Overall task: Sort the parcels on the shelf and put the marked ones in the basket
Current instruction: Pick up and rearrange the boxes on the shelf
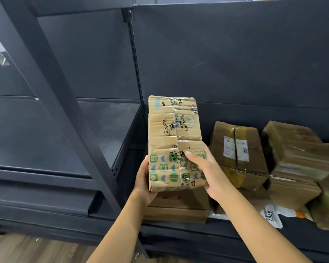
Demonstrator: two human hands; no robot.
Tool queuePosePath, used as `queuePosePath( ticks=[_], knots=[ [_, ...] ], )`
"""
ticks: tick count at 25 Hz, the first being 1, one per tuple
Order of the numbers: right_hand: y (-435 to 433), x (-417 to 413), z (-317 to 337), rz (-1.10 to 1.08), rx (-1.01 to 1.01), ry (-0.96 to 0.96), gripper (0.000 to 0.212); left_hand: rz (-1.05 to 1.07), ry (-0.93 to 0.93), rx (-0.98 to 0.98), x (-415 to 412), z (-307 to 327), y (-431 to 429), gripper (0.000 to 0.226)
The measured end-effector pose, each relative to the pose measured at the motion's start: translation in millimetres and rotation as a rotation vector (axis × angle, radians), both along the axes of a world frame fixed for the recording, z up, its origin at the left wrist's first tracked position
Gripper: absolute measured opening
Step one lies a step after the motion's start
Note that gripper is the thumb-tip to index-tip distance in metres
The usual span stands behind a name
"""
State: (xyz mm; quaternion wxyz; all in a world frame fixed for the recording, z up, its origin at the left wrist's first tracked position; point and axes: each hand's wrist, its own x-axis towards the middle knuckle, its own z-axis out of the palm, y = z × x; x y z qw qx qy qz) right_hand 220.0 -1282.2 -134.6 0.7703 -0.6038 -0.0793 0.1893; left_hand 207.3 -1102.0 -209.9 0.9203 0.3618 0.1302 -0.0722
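Observation:
A long brown cardboard parcel (174,133) printed with "Berkeley" and green icons is held up in front of the dark shelf (179,227). My left hand (142,184) grips its lower left corner from beneath. My right hand (207,171) holds its lower right side, thumb lying across the front face. Under it a flat brown box (179,207) rests on the shelf. No basket is in view.
To the right on the shelf stand a taped box with a white label (235,149), a stack of brown boxes (296,158) and a white mailer marked 8707 (271,215). A dark shelf bay (103,130) lies left. Wooden floor (36,249) shows below.

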Motion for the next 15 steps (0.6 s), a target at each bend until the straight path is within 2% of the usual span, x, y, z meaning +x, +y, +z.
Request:
queuePosePath(
  ticks=[2,4,7,8,10,12,13,15],
  knots=[
    [-4.8,1.5,-5.9,0.092,0.073,0.059,0.039,-0.020,-0.033,0.000,1.6,2.4,7.3,0.048],
    [-10.2,3.3,-10.5,0.145,0.088,0.052,0.047,-0.041,-0.043,0.048,2.8,8.6,11.5,0.048],
    [-11.6,9.3,-12.9,-0.035,0.006,-0.046,0.065,0.000,-0.011,0.365,11.3,21.3,8.1,0.044],
    [-11.0,10.7,-10.7,-0.167,-0.142,-0.127,0.070,0.071,-0.002,0.490,14.2,26.1,7.6,0.046],
    [-9.2,11.7,-8.1,-0.436,-0.677,-0.401,0.081,0.110,-0.069,0.585,15.8,38.1,6.3,0.051],
    [-0.3,3.3,-7.6,-0.569,-1.065,-0.686,0.093,-0.062,-0.201,0.572,13.8,54.6,-1.9,0.060],
    [8.1,-3.0,-6.8,-0.582,-1.137,-0.753,0.096,-0.142,-0.246,0.569,14.1,57.8,-8.8,0.066],
    [24.9,-16.7,-10.7,-0.551,-1.169,-0.834,0.100,-0.143,-0.321,0.520,14.8,55.8,-21.0,0.074]
  ],
)
